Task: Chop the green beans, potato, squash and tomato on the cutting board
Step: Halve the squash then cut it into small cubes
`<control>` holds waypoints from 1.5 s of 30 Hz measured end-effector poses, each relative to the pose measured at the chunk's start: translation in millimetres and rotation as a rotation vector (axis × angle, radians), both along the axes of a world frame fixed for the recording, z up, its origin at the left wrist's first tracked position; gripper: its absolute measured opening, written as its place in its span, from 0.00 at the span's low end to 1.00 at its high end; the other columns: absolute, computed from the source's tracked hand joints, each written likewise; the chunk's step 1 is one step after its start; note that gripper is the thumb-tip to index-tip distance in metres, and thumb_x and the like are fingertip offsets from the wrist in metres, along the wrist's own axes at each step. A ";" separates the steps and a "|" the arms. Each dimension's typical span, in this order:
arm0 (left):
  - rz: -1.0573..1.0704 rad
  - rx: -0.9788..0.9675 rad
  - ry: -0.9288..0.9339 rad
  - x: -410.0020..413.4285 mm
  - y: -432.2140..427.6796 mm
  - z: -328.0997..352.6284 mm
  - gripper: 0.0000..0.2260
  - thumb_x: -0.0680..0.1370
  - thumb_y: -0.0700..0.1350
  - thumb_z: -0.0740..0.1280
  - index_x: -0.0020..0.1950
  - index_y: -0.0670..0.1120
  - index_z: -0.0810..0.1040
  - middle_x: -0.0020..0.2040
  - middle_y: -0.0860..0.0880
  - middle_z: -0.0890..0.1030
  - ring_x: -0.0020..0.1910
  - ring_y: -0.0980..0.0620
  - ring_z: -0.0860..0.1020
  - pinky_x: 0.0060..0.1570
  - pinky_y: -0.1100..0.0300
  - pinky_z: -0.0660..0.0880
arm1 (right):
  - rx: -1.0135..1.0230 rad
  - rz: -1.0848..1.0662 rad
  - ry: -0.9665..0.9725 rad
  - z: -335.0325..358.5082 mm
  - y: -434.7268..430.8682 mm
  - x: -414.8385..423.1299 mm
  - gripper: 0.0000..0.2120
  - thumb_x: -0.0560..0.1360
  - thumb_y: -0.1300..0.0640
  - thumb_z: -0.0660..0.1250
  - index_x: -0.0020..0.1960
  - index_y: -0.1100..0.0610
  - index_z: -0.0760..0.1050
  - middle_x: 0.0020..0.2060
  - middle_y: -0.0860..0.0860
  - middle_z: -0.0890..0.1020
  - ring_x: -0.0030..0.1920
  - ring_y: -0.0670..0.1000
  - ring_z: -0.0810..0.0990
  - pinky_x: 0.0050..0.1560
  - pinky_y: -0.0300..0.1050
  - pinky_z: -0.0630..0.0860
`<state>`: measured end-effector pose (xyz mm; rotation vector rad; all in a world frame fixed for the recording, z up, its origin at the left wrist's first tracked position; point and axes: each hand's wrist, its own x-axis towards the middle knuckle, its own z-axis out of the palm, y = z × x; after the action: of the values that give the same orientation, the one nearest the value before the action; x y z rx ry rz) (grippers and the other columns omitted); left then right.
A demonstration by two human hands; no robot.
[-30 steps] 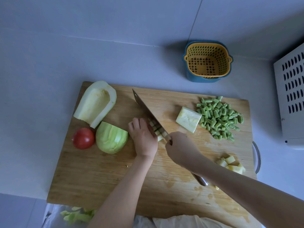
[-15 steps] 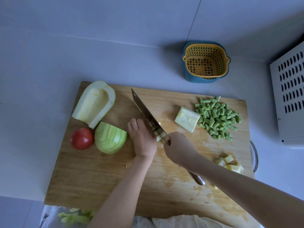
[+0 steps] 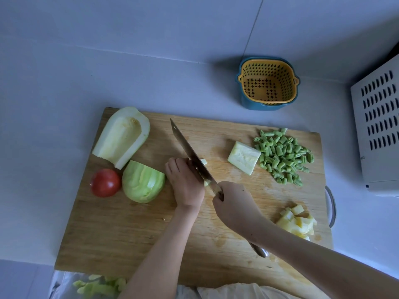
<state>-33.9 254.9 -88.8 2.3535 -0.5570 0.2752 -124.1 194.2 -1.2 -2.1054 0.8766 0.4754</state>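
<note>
Behind the cutting board (image 3: 129,234), a basket (image 3: 267,83) at the worktop's (image 3: 64,93) back edge; right hand (image 3: 234,203) grips knife (image 3: 190,152), left hand (image 3: 185,182) clamps squash pieces (image 3: 204,162).

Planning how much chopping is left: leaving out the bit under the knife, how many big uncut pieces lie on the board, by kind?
Squash: 3, namely the hollowed half, the green domed piece and the small block
Tomato: 1
Total: 4
</note>
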 end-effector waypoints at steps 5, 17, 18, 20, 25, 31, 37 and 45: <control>0.018 0.013 -0.006 -0.5 -0.7 -3.2 0.06 0.75 0.35 0.58 0.40 0.44 0.66 0.35 0.41 0.71 0.37 0.43 0.69 0.41 0.48 0.71 | -0.008 -0.019 0.010 -3.6 -0.9 0.1 0.12 0.73 0.65 0.55 0.32 0.56 0.62 0.27 0.50 0.68 0.25 0.48 0.63 0.25 0.41 0.61; -0.055 0.049 0.272 -9.2 12.0 14.4 0.11 0.76 0.38 0.66 0.55 0.34 0.74 0.52 0.37 0.75 0.54 0.38 0.73 0.54 0.44 0.73 | 0.014 -0.065 0.010 -11.4 -23.1 17.6 0.07 0.74 0.62 0.57 0.38 0.57 0.69 0.32 0.52 0.73 0.28 0.51 0.71 0.26 0.42 0.71; -0.096 0.137 0.303 -12.1 17.9 16.0 0.19 0.75 0.43 0.68 0.61 0.34 0.72 0.58 0.37 0.74 0.60 0.38 0.71 0.59 0.45 0.71 | -0.004 -0.053 0.009 -10.3 -27.5 15.1 0.06 0.75 0.61 0.57 0.39 0.58 0.70 0.32 0.52 0.74 0.28 0.51 0.71 0.26 0.43 0.71; -0.212 0.380 0.336 -16.0 30.6 18.3 0.33 0.73 0.51 0.69 0.71 0.37 0.62 0.68 0.38 0.66 0.69 0.41 0.63 0.68 0.49 0.62 | -0.020 -0.026 0.018 -8.5 -35.3 9.9 0.07 0.75 0.60 0.58 0.42 0.62 0.71 0.32 0.54 0.74 0.27 0.51 0.70 0.28 0.45 0.72; -0.330 0.530 0.300 0.1 37.7 23.8 0.34 0.73 0.47 0.68 0.74 0.40 0.56 0.68 0.43 0.63 0.67 0.46 0.60 0.66 0.59 0.59 | 0.003 0.008 0.020 -5.2 -41.4 8.0 0.09 0.75 0.60 0.58 0.45 0.65 0.73 0.33 0.54 0.73 0.28 0.51 0.70 0.31 0.46 0.73; -0.276 0.496 0.293 9.7 31.7 24.8 0.26 0.74 0.47 0.70 0.68 0.41 0.68 0.61 0.45 0.70 0.61 0.47 0.66 0.60 0.61 0.66 | -0.002 0.024 0.013 -4.6 -40.0 5.1 0.08 0.75 0.61 0.58 0.43 0.65 0.72 0.30 0.53 0.72 0.26 0.51 0.69 0.29 0.44 0.71; -0.220 0.461 0.271 11.8 4.9 24.3 0.23 0.73 0.41 0.69 0.67 0.42 0.69 0.59 0.45 0.71 0.59 0.48 0.67 0.58 0.60 0.65 | -0.012 -0.005 0.001 -8.5 -39.7 9.8 0.07 0.74 0.62 0.58 0.37 0.60 0.67 0.30 0.53 0.71 0.28 0.52 0.67 0.28 0.44 0.67; -0.285 0.313 0.344 4.9 19.7 14.8 0.34 0.70 0.44 0.71 0.73 0.39 0.62 0.66 0.42 0.67 0.66 0.45 0.61 0.64 0.57 0.60 | 0.006 -0.018 -0.004 -5.7 -42.4 11.9 0.08 0.74 0.61 0.57 0.40 0.63 0.70 0.30 0.54 0.72 0.26 0.52 0.69 0.28 0.44 0.70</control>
<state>-29.0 274.6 -74.0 2.4975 -0.7972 -0.3651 -112.3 151.8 -7.0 -2.0907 0.8904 0.4638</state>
